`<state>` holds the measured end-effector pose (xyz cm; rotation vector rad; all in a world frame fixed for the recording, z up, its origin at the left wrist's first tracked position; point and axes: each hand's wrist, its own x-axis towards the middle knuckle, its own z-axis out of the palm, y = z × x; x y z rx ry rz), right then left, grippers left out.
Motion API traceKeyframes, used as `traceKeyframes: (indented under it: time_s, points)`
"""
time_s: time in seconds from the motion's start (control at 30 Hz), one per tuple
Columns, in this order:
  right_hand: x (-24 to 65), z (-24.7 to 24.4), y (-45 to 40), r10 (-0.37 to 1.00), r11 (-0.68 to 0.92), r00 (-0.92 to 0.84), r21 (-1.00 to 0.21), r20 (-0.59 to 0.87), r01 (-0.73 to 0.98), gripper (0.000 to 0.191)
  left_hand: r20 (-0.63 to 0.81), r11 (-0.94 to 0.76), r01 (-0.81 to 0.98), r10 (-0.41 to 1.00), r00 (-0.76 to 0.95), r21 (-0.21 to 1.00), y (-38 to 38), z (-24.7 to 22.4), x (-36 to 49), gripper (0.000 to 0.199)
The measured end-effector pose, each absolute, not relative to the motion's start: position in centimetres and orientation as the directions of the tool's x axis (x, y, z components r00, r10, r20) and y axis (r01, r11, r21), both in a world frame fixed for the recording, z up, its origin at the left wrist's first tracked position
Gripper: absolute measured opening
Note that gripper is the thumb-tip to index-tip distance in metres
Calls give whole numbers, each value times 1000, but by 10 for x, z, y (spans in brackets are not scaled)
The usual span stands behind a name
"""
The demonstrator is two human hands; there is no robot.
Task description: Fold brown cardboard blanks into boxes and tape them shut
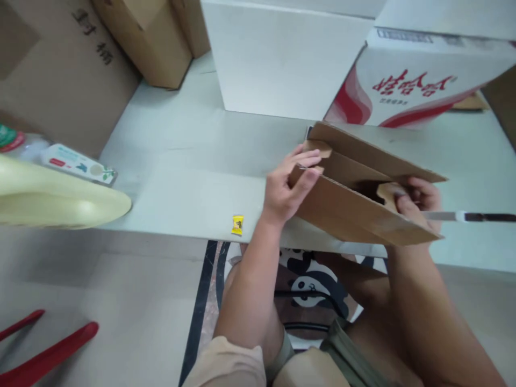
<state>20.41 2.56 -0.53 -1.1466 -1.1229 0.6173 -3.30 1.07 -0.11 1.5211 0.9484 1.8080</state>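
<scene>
A small brown cardboard box [355, 212] is held tilted over the table's front edge, its top open and its long flaps standing up. My left hand [282, 185] is closed around its left end, with the thumb on the front flap and the fingers at the short end flap. At the other end, my right hand [423, 201] pinches the short right flap [389, 194], which folds inward. A thin tool with a silver part and a dark handle [489, 217] shows just right of my right hand; whether it lies on the table cannot be made out.
Behind stand a white carton [282, 59] and a red-and-white carton [419, 80]. Larger brown boxes [72, 70] stand back left. A yellow wrapped candy [237, 225] lies near the table's front edge. At left are a pale yellow rounded object [60, 196] and a printed box [78, 163].
</scene>
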Motion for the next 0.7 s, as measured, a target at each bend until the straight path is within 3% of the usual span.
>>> traceKeyframes:
  time_s: [0.23,0.37,0.53,0.63,0.7]
  points:
    - [216,-10,18,901,399,169,-916,398,32,36,458,-452,82,855,-243,888,19,2,-26,46]
    - [223,-10,8,852,504,195,-862,486,-54,52,442,-425,122,865,-238,897,22,1,-14,46]
    - [238,-10,-1,847,504,152,-860,510,80,14,443,-402,195,859,-258,894,19,-5,-9,45]
    - [249,-13,-4,847,522,93,-852,523,30,20,487,-420,265,825,-286,868,18,-10,-12,61]
    - [254,-13,-5,854,518,60,-855,517,-14,26,510,-421,332,821,-258,844,18,-12,-14,58]
